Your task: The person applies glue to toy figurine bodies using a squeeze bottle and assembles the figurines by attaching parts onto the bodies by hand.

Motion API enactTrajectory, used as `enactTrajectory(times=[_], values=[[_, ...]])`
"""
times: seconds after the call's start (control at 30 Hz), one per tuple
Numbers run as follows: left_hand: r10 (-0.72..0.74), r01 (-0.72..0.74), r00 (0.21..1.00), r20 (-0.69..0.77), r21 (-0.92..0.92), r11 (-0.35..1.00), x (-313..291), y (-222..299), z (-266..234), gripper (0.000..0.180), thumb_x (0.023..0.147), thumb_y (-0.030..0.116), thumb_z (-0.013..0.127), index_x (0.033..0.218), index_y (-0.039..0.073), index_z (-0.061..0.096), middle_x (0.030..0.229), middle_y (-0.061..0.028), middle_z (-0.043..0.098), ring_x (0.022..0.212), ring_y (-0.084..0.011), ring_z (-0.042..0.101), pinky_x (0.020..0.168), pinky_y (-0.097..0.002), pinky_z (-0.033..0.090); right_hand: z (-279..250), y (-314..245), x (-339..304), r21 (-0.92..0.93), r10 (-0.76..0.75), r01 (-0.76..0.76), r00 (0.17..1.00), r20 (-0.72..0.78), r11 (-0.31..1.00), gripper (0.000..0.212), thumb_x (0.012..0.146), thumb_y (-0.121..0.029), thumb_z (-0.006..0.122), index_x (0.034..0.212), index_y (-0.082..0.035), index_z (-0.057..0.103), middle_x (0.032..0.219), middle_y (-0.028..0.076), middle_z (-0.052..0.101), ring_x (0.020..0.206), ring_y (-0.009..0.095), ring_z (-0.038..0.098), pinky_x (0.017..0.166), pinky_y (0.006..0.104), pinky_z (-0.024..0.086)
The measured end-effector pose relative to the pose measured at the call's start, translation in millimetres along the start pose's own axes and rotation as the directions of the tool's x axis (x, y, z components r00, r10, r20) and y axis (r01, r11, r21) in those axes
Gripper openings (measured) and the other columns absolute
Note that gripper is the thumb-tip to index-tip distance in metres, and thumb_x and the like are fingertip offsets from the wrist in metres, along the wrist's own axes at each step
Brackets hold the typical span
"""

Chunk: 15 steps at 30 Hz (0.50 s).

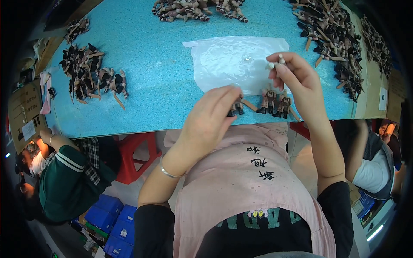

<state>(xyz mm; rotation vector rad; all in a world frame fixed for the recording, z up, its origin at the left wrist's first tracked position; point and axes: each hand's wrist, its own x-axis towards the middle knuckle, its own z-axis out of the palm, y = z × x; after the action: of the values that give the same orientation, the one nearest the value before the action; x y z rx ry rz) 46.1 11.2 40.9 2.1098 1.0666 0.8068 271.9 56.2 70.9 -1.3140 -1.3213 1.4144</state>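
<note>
My left hand [207, 115] curls over a small toy figure [236, 107] at the table's near edge, its fingers covering the upper part. My right hand [301, 77] is raised over the right side of a white plastic sheet [228, 60], thumb and fingers pinched on a small pale piece [280, 60]. A second whitish bit [271, 66] shows beside these fingertips; I cannot tell whether the two are joined. Between my hands, two brown-and-black toy figures [275, 103] lie side by side, with flat tan sticks showing by them.
Heaps of similar figures lie on the blue tabletop [150, 81]: one at the left [84, 71], one at the far edge [198, 9], a large one at the right [331, 34]. People sit at both sides. A red stool [135, 157] and blue boxes [116, 223] stand below, left.
</note>
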Motion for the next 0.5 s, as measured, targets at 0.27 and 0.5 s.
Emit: enactTrajectory(times=[0.27, 0.5], values=[[-0.299, 0.296, 0.954, 0.014, -0.182, 0.938, -20.3, 0.9, -34.7, 0.069, 0.071, 0.011, 0.078, 0.131, -0.001, 0.045, 0.110, -0.0169, 0.059, 0.097, -0.0302, 0.060, 0.085, -0.0369, 0.050, 41.2, -1.0, -33.6, 0.206, 0.224, -0.265, 0.953, 0.202, 0.942, 0.026, 0.097, -0.014, 0.049, 0.113, 0.002, 0.062, 0.097, 0.006, 0.062, 0.085, 0.010, 0.058, 0.078, 0.0243, 0.047], [-0.270, 0.261, 0.963, -0.017, -0.204, 0.944, -21.4, -4.3, -31.8, 0.072, 0.070, 0.015, 0.080, 0.131, 0.000, 0.045, 0.103, -0.0149, 0.060, 0.093, -0.0285, 0.061, 0.081, -0.0367, 0.052, 68.6, 7.8, -32.9, -0.150, -0.100, 0.150, 0.950, 0.297, 0.977, 0.024, 0.081, 0.000, 0.062, 0.105, 0.001, 0.063, 0.103, 0.015, 0.060, 0.094, 0.027, 0.061, 0.081, 0.0327, 0.049]])
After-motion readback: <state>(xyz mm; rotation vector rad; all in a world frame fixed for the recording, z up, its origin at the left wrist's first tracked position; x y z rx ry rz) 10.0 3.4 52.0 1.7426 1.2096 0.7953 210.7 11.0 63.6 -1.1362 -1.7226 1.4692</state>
